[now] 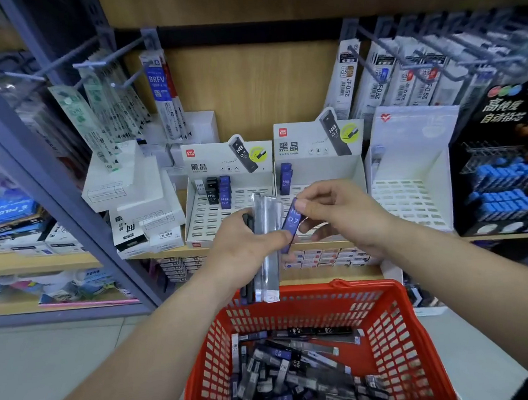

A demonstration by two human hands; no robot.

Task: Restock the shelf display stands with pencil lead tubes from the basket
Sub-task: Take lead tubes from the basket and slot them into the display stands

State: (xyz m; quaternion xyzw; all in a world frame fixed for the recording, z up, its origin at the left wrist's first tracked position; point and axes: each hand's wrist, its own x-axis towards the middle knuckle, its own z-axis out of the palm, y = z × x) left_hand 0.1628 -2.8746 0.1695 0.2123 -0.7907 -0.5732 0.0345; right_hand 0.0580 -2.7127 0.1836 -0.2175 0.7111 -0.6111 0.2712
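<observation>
My left hand [244, 245] grips a bunch of lead tubes [267, 258], clear, grey and black, held upright above the red basket [396, 326]. My right hand [332, 212] pinches one purple HB 0.7 tube [291, 224] by its upper end, right beside the bunch. Both hands hover in front of two white slotted display stands: the left stand [203, 219] holds a few black and purple tubes at its back, the right stand [350, 164] holds one purple tube [285, 179]. The basket holds several loose tubes [294, 372].
A third white stand [411, 190] sits to the right, next to a black display box [509, 161] of blue tubes. White refill boxes [135, 193] are stacked at left. Refill packs hang on hooks [405, 64] above. A grey shelf post [51, 176] runs down the left.
</observation>
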